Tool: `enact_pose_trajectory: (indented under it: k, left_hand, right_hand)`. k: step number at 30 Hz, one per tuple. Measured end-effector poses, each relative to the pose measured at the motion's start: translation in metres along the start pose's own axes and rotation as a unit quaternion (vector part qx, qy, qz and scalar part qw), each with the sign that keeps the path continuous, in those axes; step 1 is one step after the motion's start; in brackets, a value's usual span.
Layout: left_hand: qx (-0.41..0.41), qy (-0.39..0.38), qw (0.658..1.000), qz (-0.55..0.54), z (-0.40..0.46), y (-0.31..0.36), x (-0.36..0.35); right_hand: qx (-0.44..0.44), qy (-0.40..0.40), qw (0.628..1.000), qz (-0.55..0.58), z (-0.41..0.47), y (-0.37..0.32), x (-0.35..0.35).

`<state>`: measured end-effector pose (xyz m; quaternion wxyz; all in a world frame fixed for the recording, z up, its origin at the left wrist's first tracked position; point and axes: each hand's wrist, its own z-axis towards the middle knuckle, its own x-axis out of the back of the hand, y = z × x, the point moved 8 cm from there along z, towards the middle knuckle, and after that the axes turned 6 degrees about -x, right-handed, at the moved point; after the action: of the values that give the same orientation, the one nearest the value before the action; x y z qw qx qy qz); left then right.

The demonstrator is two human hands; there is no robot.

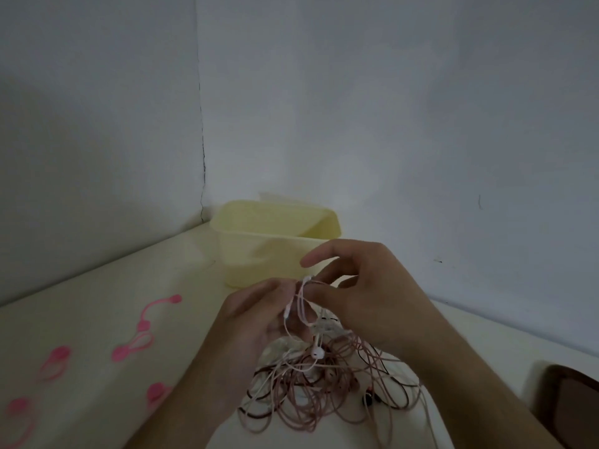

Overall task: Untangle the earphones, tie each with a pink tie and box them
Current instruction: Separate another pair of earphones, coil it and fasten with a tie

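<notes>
Tangled earphones (324, 384) heaped on table (107, 264), directly beneath both hands. Left hand (256, 315) and right hand (366, 286) each pinching one pale cord, lifted near-vertical from heap. Pink ties (142, 332) left; box (275, 241) beyond

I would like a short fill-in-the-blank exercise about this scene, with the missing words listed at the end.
1. Both hands, the left hand and the right hand, pinch a thin white ____ lifted from the tangle of earphones.
2. The colour of the open box behind the hands is pale ____.
3. The pink ties lie on the table on the person's ____ side.
4. No earphones show inside the box; they lie in a heap on the ____.

Missing words: cable; yellow; left; table
</notes>
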<state>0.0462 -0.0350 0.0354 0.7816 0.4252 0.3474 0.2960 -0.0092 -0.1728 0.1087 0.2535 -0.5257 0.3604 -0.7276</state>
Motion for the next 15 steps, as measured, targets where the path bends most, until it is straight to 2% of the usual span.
enact_pose_trajectory:
  k: [3,6,11,15]
  left_hand:
    - [-0.001,-0.022,0.999,0.044,-0.002,0.001,-0.005]
    - [-0.002,0.011,0.998,0.069,-0.002,0.001,-0.002]
    - [0.015,0.135,0.990,0.028,0.002,-0.008,0.029]
    - [0.021,0.156,0.987,0.023,0.002,-0.010,0.037]
  right_hand:
    - [0.004,0.014,0.998,-0.056,0.001,0.003,-0.005]
    - [0.016,-0.002,0.998,-0.059,0.002,0.003,-0.006]
    - [0.006,0.023,0.988,0.155,0.004,0.006,0.022]
    - [-0.007,0.035,0.928,0.370,0.006,0.010,0.032]
